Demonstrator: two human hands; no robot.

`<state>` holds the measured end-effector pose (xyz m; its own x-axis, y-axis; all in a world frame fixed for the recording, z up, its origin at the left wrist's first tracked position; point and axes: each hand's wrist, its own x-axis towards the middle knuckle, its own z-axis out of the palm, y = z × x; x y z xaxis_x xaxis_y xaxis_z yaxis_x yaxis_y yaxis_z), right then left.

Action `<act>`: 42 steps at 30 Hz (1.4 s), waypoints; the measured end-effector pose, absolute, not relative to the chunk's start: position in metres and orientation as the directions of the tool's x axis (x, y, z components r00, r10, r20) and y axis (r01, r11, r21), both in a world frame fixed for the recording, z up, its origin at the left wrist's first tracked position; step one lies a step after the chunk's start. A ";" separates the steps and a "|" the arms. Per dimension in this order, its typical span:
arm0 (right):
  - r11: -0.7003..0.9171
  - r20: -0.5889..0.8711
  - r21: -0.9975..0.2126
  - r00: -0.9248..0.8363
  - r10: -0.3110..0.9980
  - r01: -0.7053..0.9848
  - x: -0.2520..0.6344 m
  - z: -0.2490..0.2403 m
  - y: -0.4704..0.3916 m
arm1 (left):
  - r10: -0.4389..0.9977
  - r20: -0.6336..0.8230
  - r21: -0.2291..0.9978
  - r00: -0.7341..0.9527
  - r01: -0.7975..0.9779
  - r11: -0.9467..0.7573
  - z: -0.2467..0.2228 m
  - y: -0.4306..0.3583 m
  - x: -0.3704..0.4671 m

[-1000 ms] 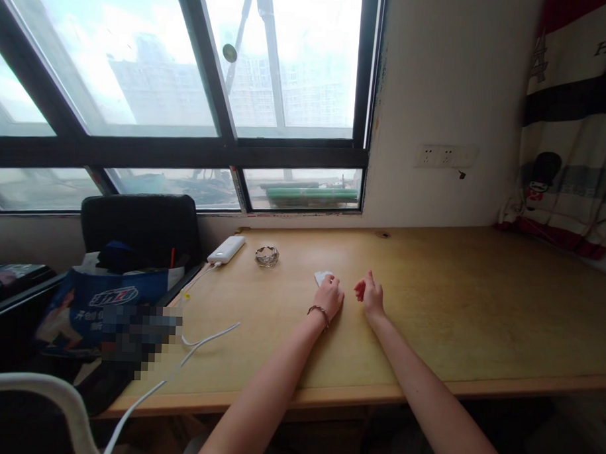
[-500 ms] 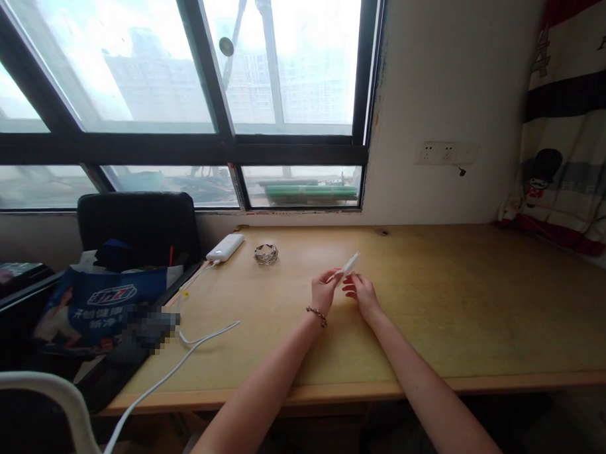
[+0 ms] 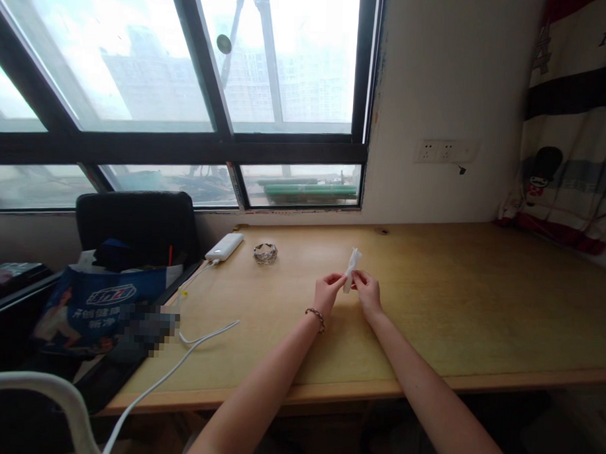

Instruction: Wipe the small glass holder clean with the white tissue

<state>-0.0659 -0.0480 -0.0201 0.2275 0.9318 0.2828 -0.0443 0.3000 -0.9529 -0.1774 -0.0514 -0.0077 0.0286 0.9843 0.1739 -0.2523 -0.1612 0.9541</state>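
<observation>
Now the white tissue-like piece [image 3: 353,258] is held nearly upright, right of the silver openwork ring [image 3: 265,259], its middle pinched narrow. The left hand [image 3: 326,291] grips it, and the right hand [image 3: 369,294], empty a second ago, pinches it too; the work now seems two-handed.

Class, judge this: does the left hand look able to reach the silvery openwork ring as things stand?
Probably yes: nothing visible stands between the left hand and the silvery openwork ring, though that hand pinches a white tissue-like piece and might need to release it.
</observation>
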 end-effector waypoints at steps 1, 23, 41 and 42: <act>0.301 0.286 -0.953 0.238 0.928 -0.029 -0.066 -0.020 -0.048 | 0.987 0.155 0.951 0.031 -0.274 -0.141 -0.009 -0.051 -0.177; 0.349 0.284 -0.904 0.260 0.923 -0.248 -0.068 -0.010 -0.053 | 0.999 0.031 0.720 0.045 -0.693 0.008 -0.008 -0.046 -0.182; 0.219 0.155 -0.940 0.244 0.957 -0.262 -0.066 -0.009 -0.055 | 0.995 0.005 0.901 -0.098 -0.430 -0.047 -0.012 -0.044 -0.181; 0.213 0.140 -0.938 0.262 0.955 -0.275 -0.066 -0.011 -0.053 | 0.995 0.003 0.898 -0.103 -0.437 -0.048 -0.013 -0.043 -0.181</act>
